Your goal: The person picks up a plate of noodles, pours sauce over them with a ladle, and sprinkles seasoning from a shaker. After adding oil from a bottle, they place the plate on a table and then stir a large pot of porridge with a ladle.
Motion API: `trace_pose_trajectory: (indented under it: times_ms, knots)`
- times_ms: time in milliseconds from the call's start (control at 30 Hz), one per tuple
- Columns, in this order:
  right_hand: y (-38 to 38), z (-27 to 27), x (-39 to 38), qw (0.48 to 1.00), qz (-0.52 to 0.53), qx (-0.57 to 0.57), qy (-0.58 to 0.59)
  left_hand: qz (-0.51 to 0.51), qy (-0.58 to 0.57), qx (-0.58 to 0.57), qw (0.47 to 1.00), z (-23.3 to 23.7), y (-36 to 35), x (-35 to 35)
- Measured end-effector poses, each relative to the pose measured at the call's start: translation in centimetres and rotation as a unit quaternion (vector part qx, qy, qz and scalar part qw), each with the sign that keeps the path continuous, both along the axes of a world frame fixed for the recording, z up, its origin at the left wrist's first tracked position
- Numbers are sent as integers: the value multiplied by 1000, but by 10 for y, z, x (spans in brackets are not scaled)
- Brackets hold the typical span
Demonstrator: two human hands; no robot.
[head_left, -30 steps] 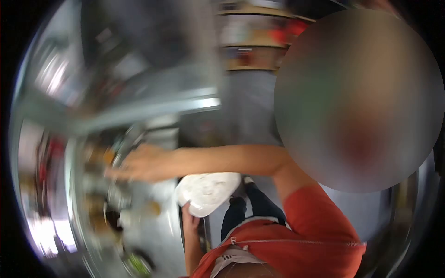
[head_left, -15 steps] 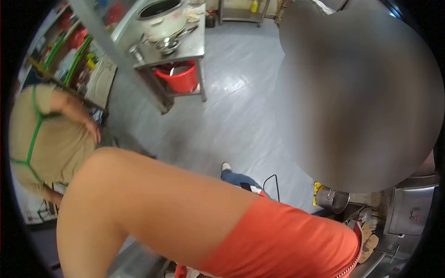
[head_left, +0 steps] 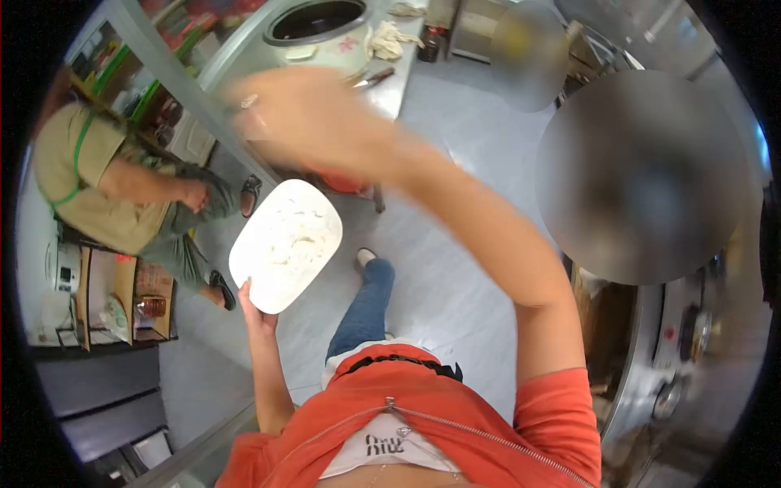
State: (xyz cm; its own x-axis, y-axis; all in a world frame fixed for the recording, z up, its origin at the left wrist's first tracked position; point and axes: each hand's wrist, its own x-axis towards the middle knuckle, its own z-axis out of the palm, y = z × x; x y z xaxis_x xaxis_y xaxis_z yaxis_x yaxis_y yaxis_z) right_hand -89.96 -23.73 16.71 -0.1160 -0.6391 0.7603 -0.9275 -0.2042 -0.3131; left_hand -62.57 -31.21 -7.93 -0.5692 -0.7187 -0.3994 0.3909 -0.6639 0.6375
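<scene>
And here's the L hand (head_left: 260,309), low on a white dish (head_left: 268,281), its grip closed on the near rim; one digit shows along the edge, the rest hard to make out. Dish is out in front, above the grey floor (head_left: 455,268), tilted toward the cam, w/ pale bits (head_left: 291,242) scattered on it, too small to ID. Up top, the R hand (head_left: 301,118) is raised, arm bent, well apart from the dish & all motion blur: can't tell how far open that grip is or if it's got anything. Behind it, a tabletop (head_left: 392,96) carries a big pot (head_left: 329,55) w/ a dark interior, plus a crumpled cloth (head_left: 394,41) just beside it. Over on the left, a co-worker (head_left: 106,183) in a tan top w/ green straps, bent fwd, near a low shelf unit (head_left: 124,286).
</scene>
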Motion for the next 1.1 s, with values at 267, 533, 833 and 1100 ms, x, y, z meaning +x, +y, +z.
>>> trace_pose_trajectory:
  times_ms: [267,533,833,1100]
  knots:
    - [10,-237,-297,933,-219,268,-92,80,-32,-35,996,23,-57,-136]
    - [-94,-314,-380,921,-183,343,27,187,-28,-48,981,48,-76,-234]
    - [-166,-350,-455,921,117,304,215,385,-63,-66,919,68,-17,-314]
    - [-143,-243,-452,854,382,289,-202,504,-78,-82,856,78,41,-316]
